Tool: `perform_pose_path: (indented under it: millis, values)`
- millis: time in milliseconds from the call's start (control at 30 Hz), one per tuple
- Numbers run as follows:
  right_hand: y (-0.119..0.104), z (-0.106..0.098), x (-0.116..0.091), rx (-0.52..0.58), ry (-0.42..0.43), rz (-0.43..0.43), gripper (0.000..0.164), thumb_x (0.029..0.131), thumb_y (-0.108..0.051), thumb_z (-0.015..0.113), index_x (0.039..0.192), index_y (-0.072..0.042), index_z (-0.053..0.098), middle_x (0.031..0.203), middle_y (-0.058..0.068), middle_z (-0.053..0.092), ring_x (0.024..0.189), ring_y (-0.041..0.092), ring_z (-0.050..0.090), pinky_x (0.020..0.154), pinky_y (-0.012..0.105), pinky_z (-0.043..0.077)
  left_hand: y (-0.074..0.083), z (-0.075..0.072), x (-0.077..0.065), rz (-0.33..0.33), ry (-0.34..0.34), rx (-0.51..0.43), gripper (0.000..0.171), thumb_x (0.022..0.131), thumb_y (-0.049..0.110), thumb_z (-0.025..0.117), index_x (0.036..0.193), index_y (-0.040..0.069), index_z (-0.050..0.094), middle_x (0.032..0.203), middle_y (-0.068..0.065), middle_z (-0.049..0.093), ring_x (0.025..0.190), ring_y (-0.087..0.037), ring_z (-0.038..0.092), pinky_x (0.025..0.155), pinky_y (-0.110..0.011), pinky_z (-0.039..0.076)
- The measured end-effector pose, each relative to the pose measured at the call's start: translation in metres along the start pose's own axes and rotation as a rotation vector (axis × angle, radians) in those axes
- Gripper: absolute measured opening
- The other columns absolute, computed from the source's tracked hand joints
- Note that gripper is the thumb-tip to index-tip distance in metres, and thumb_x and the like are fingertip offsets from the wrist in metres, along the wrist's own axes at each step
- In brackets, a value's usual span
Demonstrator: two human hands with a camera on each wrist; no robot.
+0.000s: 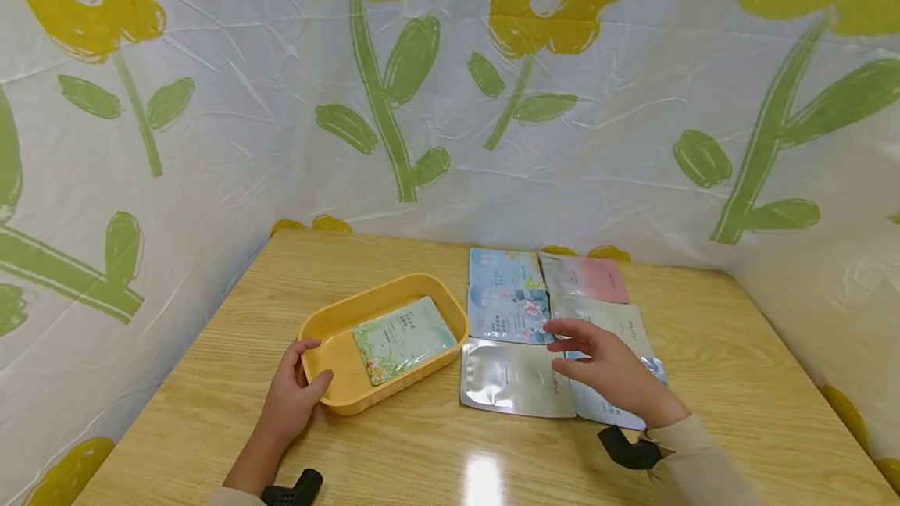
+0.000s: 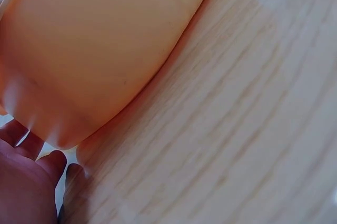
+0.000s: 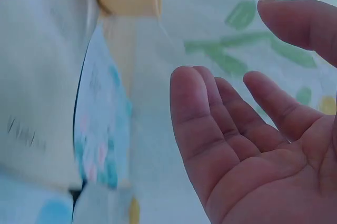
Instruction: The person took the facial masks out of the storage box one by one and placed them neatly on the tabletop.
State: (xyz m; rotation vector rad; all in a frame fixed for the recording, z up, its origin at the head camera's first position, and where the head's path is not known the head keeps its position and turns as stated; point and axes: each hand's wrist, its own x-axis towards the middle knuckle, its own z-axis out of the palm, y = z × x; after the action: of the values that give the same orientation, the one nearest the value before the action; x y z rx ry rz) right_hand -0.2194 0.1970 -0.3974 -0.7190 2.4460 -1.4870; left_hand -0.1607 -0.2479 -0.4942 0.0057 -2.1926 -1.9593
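My left hand [image 1: 294, 395] grips the left end of a yellow plastic tray [image 1: 339, 365], fingers over the rim and thumb at its near corner. A pale green sheet mask packet [image 1: 408, 338] with a plant print lies flat inside. In the left wrist view, the fingers sit against the tray's outer wall [image 2: 105, 50]. My right hand [image 1: 610, 372] hovers palm-inward over the packets on the right, fingers spread and holding nothing. Beneath and beside it lie a silver packet [image 1: 509, 377], a blue one with pink flowers [image 1: 502, 317] and a blue one [image 1: 598, 403], partly hidden by the hand.
Behind these lie a light blue packet [image 1: 502, 268] and a silver-pink packet [image 1: 587, 278]. A pale silver-green packet [image 1: 619, 318] overlaps others at the right. All rest on a wooden table [image 1: 710, 365], with a flower-printed cloth [image 1: 612, 147] hanging behind and at both sides.
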Motion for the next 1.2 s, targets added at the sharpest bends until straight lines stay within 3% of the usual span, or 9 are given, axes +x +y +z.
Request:
perform_pose_path:
  millis: [300,533,900,1200]
  values:
    - [-0.025,0.044,0.067,-0.009,-0.163,-0.035,0.05,0.095,-0.013,0.067,0.14,0.001,0.05,0.14,0.018,0.052,0.12,0.033,0.058,0.091,0.036,0.052,-0.004,0.0,0.001,0.003,0.002,-0.022,0.05,0.094,-0.007,0.057,0.138,-0.009,0.032,0.142,-0.03,0.038,0.128,-0.042,0.044,0.086,-0.015,0.049]
    - [-0.036,0.073,0.103,0.025,-0.249,-0.013,0.057,0.094,-0.016,0.067,0.143,0.003,0.046,0.144,0.021,0.049,0.128,0.038,0.051,0.099,0.04,0.049,-0.006,0.001,0.001,0.002,0.002,-0.053,0.049,0.093,-0.01,0.056,0.137,-0.009,0.033,0.142,-0.031,0.038,0.128,-0.043,0.043,0.085,-0.017,0.05]
    - [-0.034,0.108,0.137,-0.062,-0.268,0.102,0.061,0.093,-0.015,0.068,0.147,0.0,0.044,0.15,0.019,0.043,0.13,0.038,0.049,0.1,0.046,0.048,-0.005,0.0,0.002,-0.004,0.007,-0.058,0.049,0.092,-0.01,0.056,0.136,-0.009,0.033,0.143,-0.031,0.037,0.13,-0.043,0.042,0.087,-0.016,0.049]
    - [-0.036,0.121,0.151,-0.246,-0.267,0.14,0.062,0.088,-0.015,0.072,0.144,0.0,0.049,0.145,0.022,0.049,0.119,0.034,0.058,0.095,0.046,0.049,-0.005,0.0,0.002,0.0,0.012,-0.05,0.049,0.092,-0.01,0.057,0.135,-0.009,0.034,0.143,-0.031,0.037,0.13,-0.043,0.043,0.088,-0.015,0.048]
